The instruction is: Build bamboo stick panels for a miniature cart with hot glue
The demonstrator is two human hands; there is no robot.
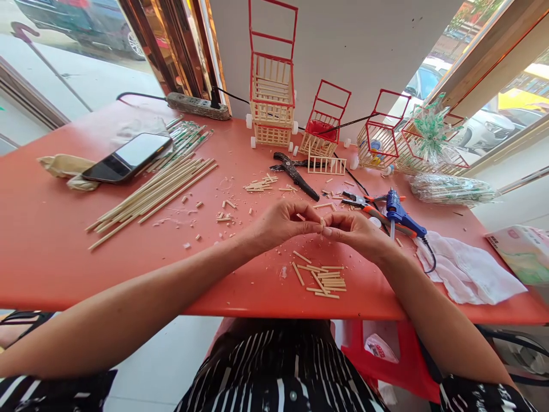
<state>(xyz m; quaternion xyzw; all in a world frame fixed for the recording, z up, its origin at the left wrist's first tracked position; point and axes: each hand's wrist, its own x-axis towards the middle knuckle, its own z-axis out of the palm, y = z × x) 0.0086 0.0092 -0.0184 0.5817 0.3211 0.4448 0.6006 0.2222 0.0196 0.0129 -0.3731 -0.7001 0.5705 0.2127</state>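
Observation:
My left hand (291,222) and my right hand (359,233) meet fingertip to fingertip above the red table (240,280). Both are closed in a pinch, and a tiny pale bit shows between them, too small to name. Just below my hands lies a loose pile of short cut wooden sticks (330,280). Past my fingers are black-handled cutters (295,174) and a small ladder-like stick frame (326,166). To the right of my right hand are a blue glue gun (401,212) and pliers with orange-and-black grips (364,203).
Several miniature stick carts with red frames, the tallest a cart (273,86), stand along the back. Long wooden sticks (154,197), a phone (128,157) and a power strip (197,106) lie left. A white cloth (472,272) and a tissue pack (518,252) lie right.

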